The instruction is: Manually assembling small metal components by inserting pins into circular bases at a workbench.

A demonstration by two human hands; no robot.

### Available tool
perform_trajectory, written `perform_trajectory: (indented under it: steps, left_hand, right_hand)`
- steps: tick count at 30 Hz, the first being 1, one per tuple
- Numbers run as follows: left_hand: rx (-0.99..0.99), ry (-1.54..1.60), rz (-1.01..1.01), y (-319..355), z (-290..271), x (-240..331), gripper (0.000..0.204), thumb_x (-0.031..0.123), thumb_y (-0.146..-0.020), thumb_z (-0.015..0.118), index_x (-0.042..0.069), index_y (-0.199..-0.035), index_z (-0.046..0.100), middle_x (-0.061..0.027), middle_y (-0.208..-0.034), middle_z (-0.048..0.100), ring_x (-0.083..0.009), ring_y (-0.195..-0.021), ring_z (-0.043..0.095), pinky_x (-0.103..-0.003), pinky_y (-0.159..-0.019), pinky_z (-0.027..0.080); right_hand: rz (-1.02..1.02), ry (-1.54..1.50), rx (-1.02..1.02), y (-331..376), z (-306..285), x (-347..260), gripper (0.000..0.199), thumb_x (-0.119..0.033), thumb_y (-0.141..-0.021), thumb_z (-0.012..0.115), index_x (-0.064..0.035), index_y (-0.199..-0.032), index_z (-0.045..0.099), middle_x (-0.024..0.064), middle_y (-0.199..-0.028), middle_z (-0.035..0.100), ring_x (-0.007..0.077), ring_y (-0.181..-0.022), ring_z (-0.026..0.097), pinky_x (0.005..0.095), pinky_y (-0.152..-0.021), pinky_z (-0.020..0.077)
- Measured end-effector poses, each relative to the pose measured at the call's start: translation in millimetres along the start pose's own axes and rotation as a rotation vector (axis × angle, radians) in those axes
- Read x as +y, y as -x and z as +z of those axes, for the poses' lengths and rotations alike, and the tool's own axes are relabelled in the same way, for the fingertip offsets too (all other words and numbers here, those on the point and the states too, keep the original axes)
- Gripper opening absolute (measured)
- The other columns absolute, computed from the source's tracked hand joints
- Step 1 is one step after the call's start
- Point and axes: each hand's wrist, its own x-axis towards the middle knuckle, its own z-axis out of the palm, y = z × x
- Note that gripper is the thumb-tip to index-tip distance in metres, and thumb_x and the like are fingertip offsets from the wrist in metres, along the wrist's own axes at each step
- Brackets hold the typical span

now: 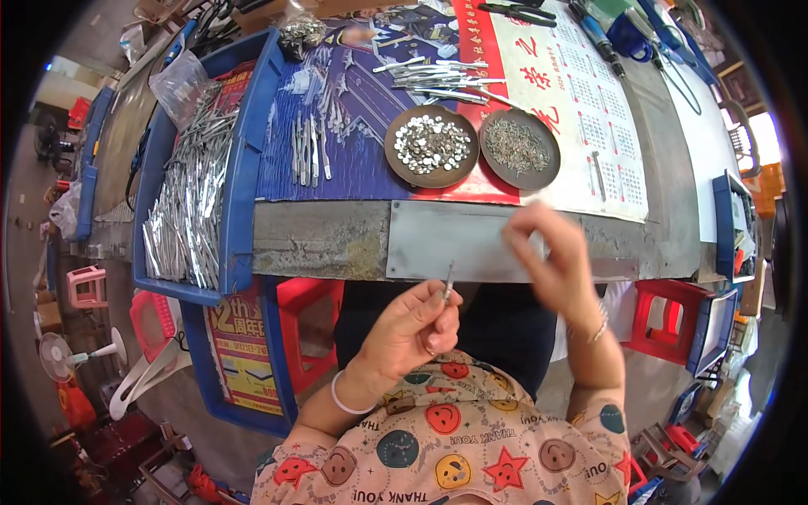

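My left hand (412, 324) is closed around a thin silver metal strip (449, 282) that sticks up from between thumb and fingers, just below the workbench edge. Raised and blurred over the grey metal plate (446, 240), my right hand (551, 257) has its fingertips pinched together; whether it holds a small part cannot be made out. Beyond the plate stand two round brown dishes: the left dish (432, 145) holds several small shiny round pieces, the right dish (519, 149) holds fine thin metal pieces.
A blue tray (244, 168) at left is full of silver metal strips (189, 198). More loose strips (442, 77) lie on the blue-and-red paper behind the dishes. Pliers (518, 12) and tools lie at the back. Red stools (307, 324) stand under the bench.
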Motion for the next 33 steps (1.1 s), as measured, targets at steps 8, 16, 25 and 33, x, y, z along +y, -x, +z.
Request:
perform_trajectory:
  steps: [8, 16, 25, 33]
  left_hand:
    - [0.034, 0.043, -0.102, -10.2, 4.2, -15.2, 0.017, 0.024, -0.095, 0.053, 0.007, -0.097, 0.053, -0.002, -0.073, 0.053, -0.0098, -0.058, 0.046, -0.021, -0.053, 0.037]
    - [0.037, 0.009, -0.061, -10.9, 7.4, -19.3, 0.014, 0.022, -0.095, 0.054, 0.01, -0.09, 0.048, -0.0027, -0.074, 0.054, -0.0094, -0.059, 0.049, -0.021, -0.054, 0.04]
    - [0.169, -0.491, 0.227, -7.3, 14.4, -26.7, 0.013, 0.015, -0.095, 0.054, 0.007, -0.087, 0.047, -0.0044, -0.073, 0.056, -0.008, -0.058, 0.049, -0.02, -0.053, 0.04]
    - [0.01, -0.202, 0.105, -0.7, 17.2, -28.8, 0.014, 0.016, -0.095, 0.054, 0.006, -0.087, 0.047, -0.0046, -0.07, 0.055, -0.0074, -0.057, 0.047, -0.021, -0.052, 0.04]
  right_hand:
    - [0.06, -0.09, 0.01, 45.7, 31.2, -29.8, 0.008, 0.003, -0.081, 0.06, 0.0, -0.088, 0.057, 0.012, -0.08, 0.055, 0.026, -0.069, 0.057, 0.0309, -0.06, 0.0461]
    - [-0.01, 0.034, 0.021, 48.9, 31.7, -32.0, 0.012, 0.001, -0.075, 0.062, -0.0017, -0.085, 0.056, 0.0113, -0.079, 0.055, 0.0294, -0.067, 0.055, 0.0362, -0.059, 0.0445]
    - [-0.109, 0.266, 0.043, 53.2, 34.5, -43.4, 0.015, 0.002, -0.074, 0.064, -0.0007, -0.085, 0.055, 0.0128, -0.076, 0.054, 0.0288, -0.065, 0.054, 0.0328, -0.057, 0.0438]
    - [0.11, -0.394, -0.034, 55.4, 29.5, -31.9, 0.009, -0.002, -0.08, 0.065, 0.0001, -0.082, 0.056, 0.009, -0.075, 0.057, 0.019, -0.067, 0.055, 0.0274, -0.061, 0.0452]
